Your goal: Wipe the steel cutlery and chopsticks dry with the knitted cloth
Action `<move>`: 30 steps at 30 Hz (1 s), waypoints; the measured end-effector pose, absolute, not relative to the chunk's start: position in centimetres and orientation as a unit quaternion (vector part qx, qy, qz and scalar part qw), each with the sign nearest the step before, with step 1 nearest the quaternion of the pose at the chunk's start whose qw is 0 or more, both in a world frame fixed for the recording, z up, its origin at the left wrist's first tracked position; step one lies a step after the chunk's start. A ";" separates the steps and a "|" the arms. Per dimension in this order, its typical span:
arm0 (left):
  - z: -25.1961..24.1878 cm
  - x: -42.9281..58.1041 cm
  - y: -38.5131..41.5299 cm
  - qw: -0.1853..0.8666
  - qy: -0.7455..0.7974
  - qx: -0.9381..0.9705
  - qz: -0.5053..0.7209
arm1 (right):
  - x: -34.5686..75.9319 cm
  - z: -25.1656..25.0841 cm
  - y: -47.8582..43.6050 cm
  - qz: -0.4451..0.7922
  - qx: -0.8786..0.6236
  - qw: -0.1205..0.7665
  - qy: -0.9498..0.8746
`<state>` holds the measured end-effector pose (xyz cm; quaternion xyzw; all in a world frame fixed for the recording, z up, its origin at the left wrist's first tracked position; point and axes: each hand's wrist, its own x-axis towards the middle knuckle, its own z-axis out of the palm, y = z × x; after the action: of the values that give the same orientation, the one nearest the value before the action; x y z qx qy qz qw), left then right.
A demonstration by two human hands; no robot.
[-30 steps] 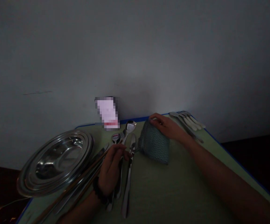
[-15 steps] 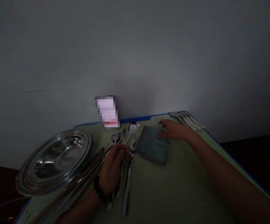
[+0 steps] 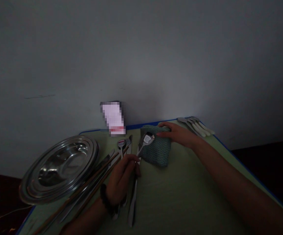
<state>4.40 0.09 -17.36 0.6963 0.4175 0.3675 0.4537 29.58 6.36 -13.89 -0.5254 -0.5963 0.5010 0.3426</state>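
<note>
My left hand [image 3: 122, 173] is closed around the handle of a metal spoon [image 3: 148, 138], whose bowl shows a pale patch and points up and to the right. Directly behind that bowl is a grey-green knitted cloth [image 3: 157, 156]. At the cloth's upper right edge, my right hand [image 3: 177, 133] grips it between thumb and fingers. Beneath my left hand lie a metal table knife [image 3: 132, 209] and other cutlery, partly hidden by the hand. A second spoon [image 3: 121, 143] rests just beyond my left fingers.
Stacked steel plates [image 3: 87, 143] stand at the left. Chopsticks [image 3: 58, 212] and several knives lie beside them. A lit phone [image 3: 112, 117], blurred out, leans on the wall. White-handled cutlery [image 3: 200, 127] sits at the back right of the green, blue-edged table [image 3: 180, 195].
My left hand has shifted right, bringing the spoon in front of the cloth. My right hand has moved left and taken hold of the cloth, whose top edge is now farther left and higher.
</note>
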 end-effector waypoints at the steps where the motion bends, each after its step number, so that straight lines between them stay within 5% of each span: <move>1: -17.3 4.4 0.1 0.452 0.416 0.699 0.366 | 29.5 -13.7 6.3 0.536 -0.515 0.364 -0.562; 8: -17.6 4.6 -0.2 0.499 0.420 0.661 0.371 | 28.4 -13.9 6.5 0.669 -0.380 0.420 -0.482; 16: -17.0 4.4 -0.2 0.455 0.435 0.696 0.346 | 22.8 -18.9 5.5 0.333 -0.519 0.503 -0.606; 30: -17.1 4.1 -0.4 0.317 0.388 0.819 0.278 | 22.3 -19.2 4.5 0.620 -0.407 0.531 -0.410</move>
<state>4.09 -0.38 -17.12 0.8194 0.3885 0.2783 0.3167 22.30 4.50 -19.21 -0.4072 -0.4096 0.6200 0.5310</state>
